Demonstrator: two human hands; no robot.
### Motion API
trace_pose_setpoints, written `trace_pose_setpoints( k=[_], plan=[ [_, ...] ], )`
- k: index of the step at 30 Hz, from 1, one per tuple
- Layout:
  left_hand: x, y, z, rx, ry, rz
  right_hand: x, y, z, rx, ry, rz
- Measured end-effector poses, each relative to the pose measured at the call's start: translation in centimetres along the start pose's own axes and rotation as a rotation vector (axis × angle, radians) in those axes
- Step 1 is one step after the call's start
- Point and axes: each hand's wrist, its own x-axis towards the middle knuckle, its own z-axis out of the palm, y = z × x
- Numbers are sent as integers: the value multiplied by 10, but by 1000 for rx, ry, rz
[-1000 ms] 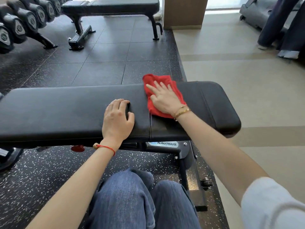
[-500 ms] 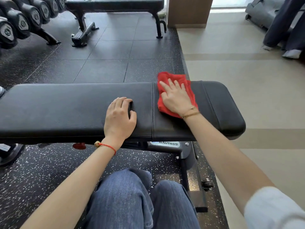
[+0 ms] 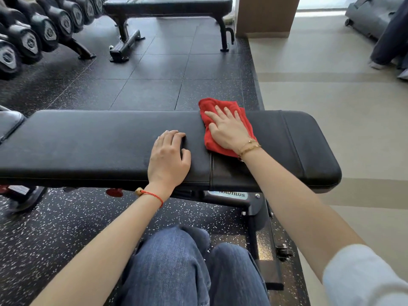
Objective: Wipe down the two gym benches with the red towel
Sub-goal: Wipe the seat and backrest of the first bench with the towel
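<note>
A black padded gym bench [image 3: 88, 142] lies across the view in front of my knees. On it, just right of the seam between its two pads, lies the red towel [image 3: 212, 142]. My right hand [image 3: 228, 131] presses flat on the towel with straight, spread fingers. My left hand [image 3: 169, 157] rests palm down on the long pad, left of the seam, holding nothing. A second black bench [image 3: 167, 5] stands on the dark floor tiles at the back.
A rack of black dumbbells [image 3: 33, 38] lines the far left. A wooden pillar [image 3: 265, 16] stands behind the benches, right of the second one. Pale floor stretches to the right, where a person's legs [image 3: 390, 40] and a grey machine [image 3: 366, 16] show. The near bench's frame [image 3: 260, 219] sits beside my knees.
My right hand slid the towel to the right along the bench, then back a little to the left toward the seam. My left hand stayed in place.
</note>
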Motion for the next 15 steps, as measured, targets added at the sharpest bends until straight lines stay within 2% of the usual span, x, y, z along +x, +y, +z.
trace_pose_setpoints(
  k=[3,7,9,15],
  plan=[
    [0,0,-1,-3,8,6,-4,-5,6,1,30,2],
    [-1,0,0,-4,17,5,-44,3,18,-16,91,-132],
    [-1,1,0,-3,19,2,-44,9,17,-10,62,-158],
    [0,0,-2,-14,18,1,9,-1,2,-39,16,10]
  ],
)
